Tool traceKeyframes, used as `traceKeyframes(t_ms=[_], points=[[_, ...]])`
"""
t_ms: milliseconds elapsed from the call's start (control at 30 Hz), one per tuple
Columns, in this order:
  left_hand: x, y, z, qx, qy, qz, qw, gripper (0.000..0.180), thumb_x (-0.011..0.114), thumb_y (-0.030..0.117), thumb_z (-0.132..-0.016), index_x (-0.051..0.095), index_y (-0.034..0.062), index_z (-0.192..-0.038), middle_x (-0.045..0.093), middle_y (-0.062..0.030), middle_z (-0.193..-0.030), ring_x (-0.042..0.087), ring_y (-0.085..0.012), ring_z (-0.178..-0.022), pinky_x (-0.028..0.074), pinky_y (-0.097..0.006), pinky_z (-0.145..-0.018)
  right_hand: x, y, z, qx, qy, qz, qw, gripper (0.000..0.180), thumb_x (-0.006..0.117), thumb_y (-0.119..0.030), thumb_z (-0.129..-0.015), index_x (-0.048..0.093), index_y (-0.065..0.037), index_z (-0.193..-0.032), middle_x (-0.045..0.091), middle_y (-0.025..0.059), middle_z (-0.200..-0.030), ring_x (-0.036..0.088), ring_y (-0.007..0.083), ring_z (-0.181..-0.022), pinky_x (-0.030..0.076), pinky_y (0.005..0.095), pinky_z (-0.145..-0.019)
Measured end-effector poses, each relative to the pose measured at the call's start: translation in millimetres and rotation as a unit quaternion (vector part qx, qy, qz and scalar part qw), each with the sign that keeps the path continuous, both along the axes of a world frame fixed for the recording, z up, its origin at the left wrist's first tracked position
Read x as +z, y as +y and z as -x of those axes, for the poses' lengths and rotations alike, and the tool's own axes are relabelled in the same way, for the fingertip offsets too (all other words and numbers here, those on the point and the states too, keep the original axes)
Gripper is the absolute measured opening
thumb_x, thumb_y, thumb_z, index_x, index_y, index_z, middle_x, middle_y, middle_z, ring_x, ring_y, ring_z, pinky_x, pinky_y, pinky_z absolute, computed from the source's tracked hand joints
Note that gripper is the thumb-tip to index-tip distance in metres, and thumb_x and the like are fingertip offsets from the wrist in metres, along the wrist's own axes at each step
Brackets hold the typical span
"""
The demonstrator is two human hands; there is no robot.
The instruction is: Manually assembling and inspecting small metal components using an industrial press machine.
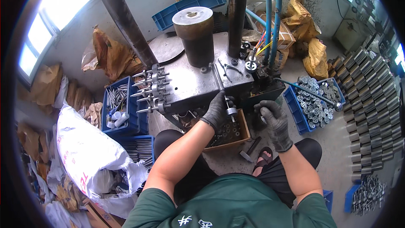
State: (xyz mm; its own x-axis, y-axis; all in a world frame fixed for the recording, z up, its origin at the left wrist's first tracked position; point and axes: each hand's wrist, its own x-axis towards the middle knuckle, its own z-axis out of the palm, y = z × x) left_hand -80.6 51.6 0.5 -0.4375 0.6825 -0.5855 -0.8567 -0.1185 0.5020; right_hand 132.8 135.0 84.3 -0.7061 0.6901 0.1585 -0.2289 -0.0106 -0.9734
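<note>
My left hand [216, 112], in a dark grey glove, is closed around a long metal rod [218, 77]. The rod slants over the front edge of the steel press table [192, 88], and a round metal disc [231, 111] sits near its lower end. To the right, my right hand [276, 126], gloved alike, hangs apart from the rod with its fingers curled in. Something small and shiny shows at its fingertips, too small to name. Below the hands stands a cardboard box [244, 133] of small round parts. Pliers [228, 71] lie on the table beside the rod.
A thick steel cylinder [193, 38] stands between the press columns. Rods with discs [154, 88] line the table's left edge. A blue crate [295, 112] of round metal parts sits at right; another blue crate [107, 114] stands left. A hammer [249, 152] lies on the floor.
</note>
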Motion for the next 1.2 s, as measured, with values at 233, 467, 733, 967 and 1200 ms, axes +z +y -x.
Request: traceKeyframes(t_ms=[233,467,733,967,1200], points=[[35.0,-44.4,-49.1,-0.102,0.150,-0.052,0.982,0.039,0.067,0.015,-0.094,0.057,0.0013,-0.130,0.067,-0.0077,-0.100,0.067,-0.0189,-0.091,0.059,-0.036,-0.080,-74.3,-18.1,7.9,0.072,-0.060,0.451,0.888,0.037,0.054,-0.029,-0.102,0.060,-0.005,-0.128,0.068,0.0129,-0.116,0.065,0.0292,-0.109,0.051,0.0486,-0.100],[46.2,-52.3,-58.9,-0.096,0.384,-0.076,0.915,0.044,0.071,0.008,-0.094,0.056,-0.0013,-0.134,0.068,-0.0094,-0.115,0.066,-0.0159,-0.106,0.056,-0.032,-0.094,-75.9,-17.5,19.4,0.191,0.036,0.528,0.827,0.044,0.058,-0.033,-0.094,0.059,-0.011,-0.131,0.067,0.0053,-0.115,0.064,0.0193,-0.100,0.052,0.0390,-0.085],[59.2,-61.1,-57.0,-0.089,0.463,-0.112,0.875,0.046,0.077,0.010,-0.091,0.060,0.0013,-0.132,0.068,-0.0091,-0.122,0.062,-0.0160,-0.115,0.050,-0.033,-0.104,-69.2,-10.4,12.7,0.262,-0.005,0.535,0.803,0.043,0.055,-0.052,-0.100,0.060,-0.014,-0.120,0.063,-0.0013,-0.094,0.059,0.0094,-0.071,0.044,0.0245,-0.050],[67.5,-69.6,-59.3,-0.090,0.485,-0.104,0.864,0.045,0.079,0.011,-0.089,0.062,0.0013,-0.130,0.065,-0.0116,-0.130,0.058,-0.0192,-0.126,0.046,-0.037,-0.110,-56.4,-24.1,16.7,0.147,-0.084,0.523,0.835,0.052,0.043,-0.061,-0.103,0.061,-0.015,-0.121,0.062,-0.0007,-0.090,0.058,0.0092,-0.073,0.048,0.0255,-0.060],[66.8,-69.9,-63.1,-0.093,0.474,-0.091,0.871,0.047,0.080,0.010,-0.088,0.062,0.0020,-0.131,0.066,-0.0107,-0.127,0.060,-0.0180,-0.122,0.049,-0.034,-0.106,-25.8,-33.7,9.9,0.167,-0.015,0.539,0.826,0.055,0.052,-0.050,-0.101,0.055,-0.007,-0.135,0.063,0.0074,-0.113,0.062,0.0206,-0.101,0.052,0.0421,-0.091]])
